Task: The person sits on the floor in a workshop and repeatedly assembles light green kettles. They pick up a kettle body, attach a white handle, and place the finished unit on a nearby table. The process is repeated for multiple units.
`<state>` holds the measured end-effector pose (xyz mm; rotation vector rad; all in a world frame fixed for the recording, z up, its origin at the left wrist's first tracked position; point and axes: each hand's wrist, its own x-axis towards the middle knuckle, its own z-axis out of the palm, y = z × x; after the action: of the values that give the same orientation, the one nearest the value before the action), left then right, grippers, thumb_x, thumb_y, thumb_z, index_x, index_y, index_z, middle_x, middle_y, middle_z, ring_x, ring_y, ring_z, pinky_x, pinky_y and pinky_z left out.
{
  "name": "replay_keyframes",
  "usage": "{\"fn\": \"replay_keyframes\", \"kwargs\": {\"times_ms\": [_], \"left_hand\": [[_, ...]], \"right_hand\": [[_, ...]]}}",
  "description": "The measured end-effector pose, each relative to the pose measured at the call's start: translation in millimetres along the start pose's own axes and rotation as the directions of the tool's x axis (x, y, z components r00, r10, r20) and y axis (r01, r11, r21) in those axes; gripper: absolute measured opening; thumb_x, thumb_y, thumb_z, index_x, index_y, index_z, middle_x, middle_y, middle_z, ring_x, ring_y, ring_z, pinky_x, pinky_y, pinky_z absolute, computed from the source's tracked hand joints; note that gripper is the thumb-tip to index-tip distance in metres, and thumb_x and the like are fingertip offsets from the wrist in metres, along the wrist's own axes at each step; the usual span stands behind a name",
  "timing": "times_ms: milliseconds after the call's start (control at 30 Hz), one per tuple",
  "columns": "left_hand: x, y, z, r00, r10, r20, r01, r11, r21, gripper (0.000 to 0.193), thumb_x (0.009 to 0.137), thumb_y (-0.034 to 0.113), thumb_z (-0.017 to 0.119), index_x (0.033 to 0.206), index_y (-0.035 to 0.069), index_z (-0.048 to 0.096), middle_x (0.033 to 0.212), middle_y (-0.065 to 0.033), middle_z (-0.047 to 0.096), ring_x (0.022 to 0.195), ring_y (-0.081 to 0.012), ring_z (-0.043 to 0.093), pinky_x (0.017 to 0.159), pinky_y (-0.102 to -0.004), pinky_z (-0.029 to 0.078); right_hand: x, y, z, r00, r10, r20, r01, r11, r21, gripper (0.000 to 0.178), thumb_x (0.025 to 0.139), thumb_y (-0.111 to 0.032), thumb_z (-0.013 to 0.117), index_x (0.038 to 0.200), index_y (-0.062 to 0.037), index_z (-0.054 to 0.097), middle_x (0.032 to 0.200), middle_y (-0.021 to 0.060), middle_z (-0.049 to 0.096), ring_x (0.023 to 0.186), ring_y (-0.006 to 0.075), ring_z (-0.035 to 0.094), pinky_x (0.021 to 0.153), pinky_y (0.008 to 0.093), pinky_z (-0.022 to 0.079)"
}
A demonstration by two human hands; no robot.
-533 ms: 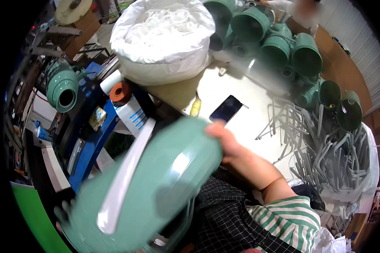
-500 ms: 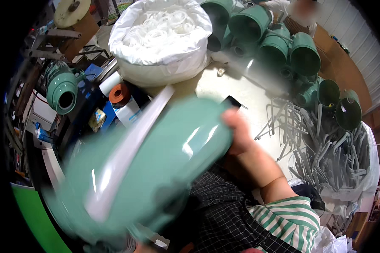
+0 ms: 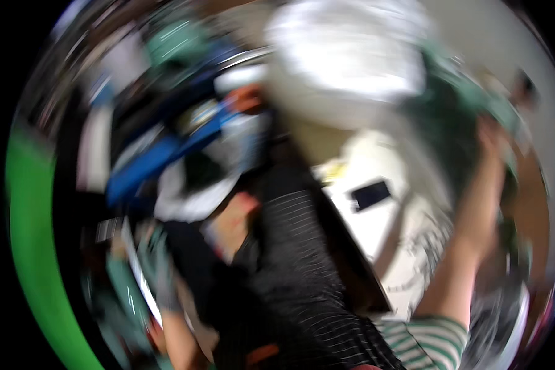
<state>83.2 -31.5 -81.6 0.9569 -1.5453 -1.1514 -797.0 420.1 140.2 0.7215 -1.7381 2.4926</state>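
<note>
The whole picture is smeared by motion. At the lower left, my left hand (image 3: 158, 262), in a grey-green glove, is beside a green housing with a pale strip (image 3: 124, 280). Whether its fingers grip the housing cannot be made out. My right arm stretches far out to the right. My bare right hand (image 3: 491, 134) is against the stacked green cylindrical housings (image 3: 441, 102), its fingers too blurred to read.
A large white sack (image 3: 351, 58) stands at the far middle. A dark phone (image 3: 371, 195) lies on the pale table (image 3: 367, 231). An orange roll (image 3: 245, 98) and blue tray edge (image 3: 145, 163) are at left. Grey metal parts (image 3: 435, 243) lie near my right forearm.
The large green housing with the pale strip has left the middle and one now shows at the lower left. My right hand has left it and reached out to the stacked housings. The view has swung.
</note>
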Motion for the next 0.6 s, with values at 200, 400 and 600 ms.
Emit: {"fn": "replay_keyframes", "kwargs": {"times_ms": [200, 400, 600], "left_hand": [[-119.3, -139.8, -89.1, 0.987, 0.154, 0.04, -0.045, 0.028, 0.999, 0.008, 0.091, 0.006, 0.059, 0.087, 0.013, 0.058, 0.082, -0.0106, 0.055, 0.076, -0.0249, 0.057, 0.064, -0.0442, 0.047], [-244.0, -180.5, -250.9, 0.033, -0.064, -0.997, 0.802, 0.597, -0.012, 0.088, 0.081, 0.056, 0.08, 0.133, -0.009, 0.05, 0.137, -0.0316, 0.052, 0.124, -0.0407, 0.056, 0.104, -0.0476, 0.046], [-365.9, -190.2, -400.4, -0.561, 0.265, -0.784, 0.828, 0.208, -0.521, 0.144, 0.054, 0.082, 0.084, 0.158, 0.004, 0.025, 0.156, -0.0269, 0.042, 0.147, -0.0402, 0.041, 0.123, -0.048, 0.031]], "right_hand": [[-261.3, 94.2, 123.2, 0.978, 0.137, 0.157, -0.04, 0.865, -0.501, 0.034, 0.108, -0.031, 0.05, 0.12, -0.0009, 0.062, 0.107, 0.0121, 0.063, 0.099, 0.0217, 0.061, 0.088, 0.0329, 0.049], [-520.9, 108.7, 275.7, 0.551, 0.574, 0.606, -0.255, 0.807, -0.533, 0.015, 0.109, -0.012, 0.057, 0.114, 0.0002, 0.065, 0.098, 0.0062, 0.067, 0.083, 0.0119, 0.06, 0.078, 0.0241, 0.049], [-554.3, 70.4, 347.6, 0.297, 0.649, 0.7, -0.051, 0.743, -0.667, 0.014, 0.107, -0.01, 0.06, 0.116, 0.0008, 0.064, 0.098, 0.0046, 0.066, 0.085, 0.0112, 0.061, 0.08, 0.0254, 0.052]]}}
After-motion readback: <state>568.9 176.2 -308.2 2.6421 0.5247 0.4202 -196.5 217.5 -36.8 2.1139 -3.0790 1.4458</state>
